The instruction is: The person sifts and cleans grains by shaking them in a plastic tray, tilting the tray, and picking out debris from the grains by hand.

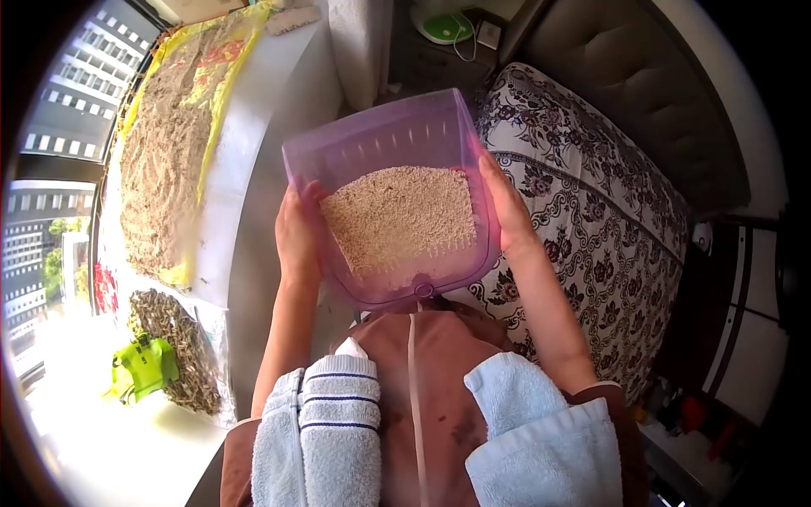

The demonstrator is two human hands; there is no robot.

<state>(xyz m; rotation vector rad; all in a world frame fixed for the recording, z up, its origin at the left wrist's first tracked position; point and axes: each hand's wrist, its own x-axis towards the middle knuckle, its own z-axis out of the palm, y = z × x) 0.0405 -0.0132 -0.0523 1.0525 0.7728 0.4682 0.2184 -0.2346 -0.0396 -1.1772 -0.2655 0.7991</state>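
Note:
A see-through purple plastic basket point(372, 145) is held up in front of my chest, tilted so I look into it. Pale beige grains point(404, 211) cover most of its bottom. Slots show along its far wall, and a small round hole is at the near rim. My left hand point(297, 235) grips the left side, with fingertips showing at the rim. On the right side, my right hand point(505, 203) is closed around the wall; some of its fingers are seen only through the plastic.
At left, a windowsill point(274, 101) bears brown grainy material point(165, 160) on a yellow sheet, dried strips point(173, 338) and a bright green bag point(144, 367). A bed with a patterned cover point(583, 177) is at right. Behind stands a nightstand point(431, 63) with a green-and-white device point(448, 28).

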